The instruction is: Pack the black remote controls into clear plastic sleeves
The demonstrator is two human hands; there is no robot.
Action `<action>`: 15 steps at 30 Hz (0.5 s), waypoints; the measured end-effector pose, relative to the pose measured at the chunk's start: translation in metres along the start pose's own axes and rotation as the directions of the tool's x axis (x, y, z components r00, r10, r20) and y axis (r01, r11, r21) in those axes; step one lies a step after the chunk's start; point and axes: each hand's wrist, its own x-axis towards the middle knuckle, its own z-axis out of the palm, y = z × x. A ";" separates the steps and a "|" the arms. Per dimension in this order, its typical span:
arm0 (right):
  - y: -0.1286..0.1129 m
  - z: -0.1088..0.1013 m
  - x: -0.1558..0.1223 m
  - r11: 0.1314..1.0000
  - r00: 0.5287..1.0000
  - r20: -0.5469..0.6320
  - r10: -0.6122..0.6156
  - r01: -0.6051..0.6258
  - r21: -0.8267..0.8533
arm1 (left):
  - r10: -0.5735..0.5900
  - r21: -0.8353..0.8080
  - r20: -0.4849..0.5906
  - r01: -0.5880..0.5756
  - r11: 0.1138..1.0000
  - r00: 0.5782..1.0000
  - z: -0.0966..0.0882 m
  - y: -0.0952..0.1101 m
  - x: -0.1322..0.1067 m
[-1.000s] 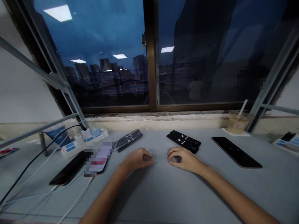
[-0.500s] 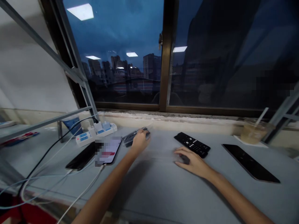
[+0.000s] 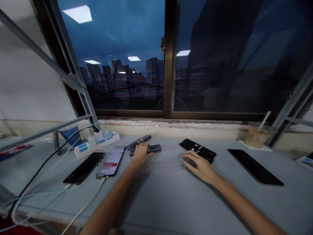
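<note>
My left hand (image 3: 140,154) lies over a dark remote control (image 3: 155,148), its fingers bent across the remote's left part. Just behind it, a second remote in clear wrapping (image 3: 140,140) rests at a slant. My right hand (image 3: 197,165) is held low over the table, fingers apart and slightly curled. Under its fingers is a dark patch, which I cannot tell as shadow or object. Beyond that hand lie black remote controls (image 3: 199,148), one partly over another. Between the hands, a faint clear film seems to show on the table.
Two phones, one dark (image 3: 81,169) and one lit (image 3: 113,161), lie at left with charging cables. Behind them is a power strip (image 3: 81,150) beside a blue container (image 3: 71,135). At right are a black tablet-like slab (image 3: 255,167) and a drink cup with a straw (image 3: 256,136).
My left hand has moved down from the wrapped remote, and another remote now shows beneath it. The right hand's fingers have come closer to the black remotes. The view has shifted slightly.
</note>
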 end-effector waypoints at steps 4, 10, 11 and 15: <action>0.003 -0.001 0.001 0.993 0.992 -0.070 0.108 -0.104 0.056 | 0.126 -0.065 0.046 -0.123 0.990 0.991 0.003 0.000 0.002; 0.006 0.005 0.005 0.932 0.948 -0.182 0.260 -0.197 0.306 | 0.317 -0.088 -0.237 -0.345 0.934 0.918 0.000 0.008 0.002; 0.006 0.005 0.006 0.912 0.940 -0.193 0.281 -0.199 0.358 | 0.364 -0.076 -0.280 -0.399 0.914 0.888 -0.002 0.011 0.001; 0.000 0.005 0.010 0.822 0.908 -0.209 0.362 -0.206 0.531 | 0.517 0.022 -0.346 -0.544 0.839 0.783 -0.009 0.025 -0.008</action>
